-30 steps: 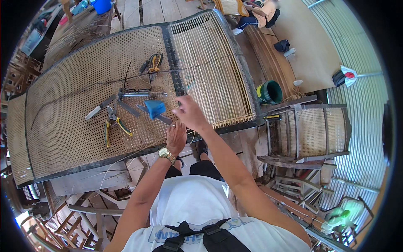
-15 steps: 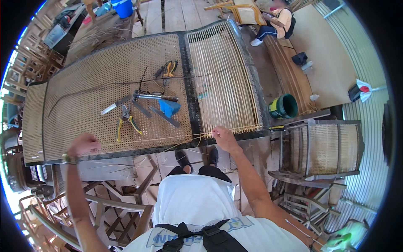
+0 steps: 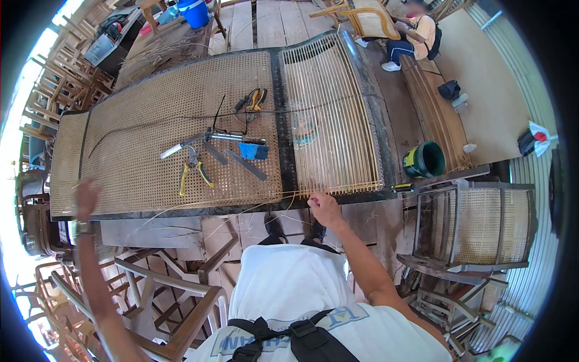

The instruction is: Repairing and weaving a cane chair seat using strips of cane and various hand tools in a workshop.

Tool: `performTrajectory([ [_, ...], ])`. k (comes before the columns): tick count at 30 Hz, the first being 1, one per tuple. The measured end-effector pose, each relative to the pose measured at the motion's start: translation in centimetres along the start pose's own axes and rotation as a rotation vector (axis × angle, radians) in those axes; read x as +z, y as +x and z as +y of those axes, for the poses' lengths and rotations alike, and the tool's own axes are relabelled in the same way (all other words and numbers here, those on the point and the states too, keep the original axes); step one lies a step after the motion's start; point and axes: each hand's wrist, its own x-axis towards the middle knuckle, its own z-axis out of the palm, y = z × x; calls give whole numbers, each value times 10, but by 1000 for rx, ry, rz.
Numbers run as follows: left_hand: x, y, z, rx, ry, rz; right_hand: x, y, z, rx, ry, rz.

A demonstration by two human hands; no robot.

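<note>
A long dark-framed panel (image 3: 281, 120) lies before me, with woven cane mesh (image 3: 181, 90) on its left part. On its right part, pale cane strands (image 3: 338, 120) run lengthwise in parallel over an opening. My right hand (image 3: 325, 209) is at the near edge of this part, fingers pinched on a thin cane strand by the frame. From there a loose cane strand (image 3: 241, 198) trails left along the near edge. My left hand (image 3: 87, 199) is raised over the panel's near left corner, smeared by motion; whether it holds a strand is unclear.
On the mesh lie pruning shears (image 3: 194, 169), a knife (image 3: 175, 149), a hammer (image 3: 235, 138), a blue block (image 3: 253, 151) and yellow-black pliers (image 3: 256, 99). A dark green bucket (image 3: 424, 160) stands at right. Chair frames (image 3: 175, 301) crowd the lower left. Another person (image 3: 416, 33) sits far right.
My left hand has swung left and outward, away from the panel's middle. My right hand stays at the near edge of the strands. The whole view has shifted slightly.
</note>
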Motion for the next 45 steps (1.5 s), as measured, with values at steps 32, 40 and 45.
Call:
performTrajectory([
  [32,132,-175,569,923,-309,-23,2,56,-28,122,-2,23],
  [40,115,-209,559,437,-1331,-390,1,60,-52,206,-73,-1],
  [45,127,-293,541,545,-1227,-489,28,36,-61,344,-300,-227],
])
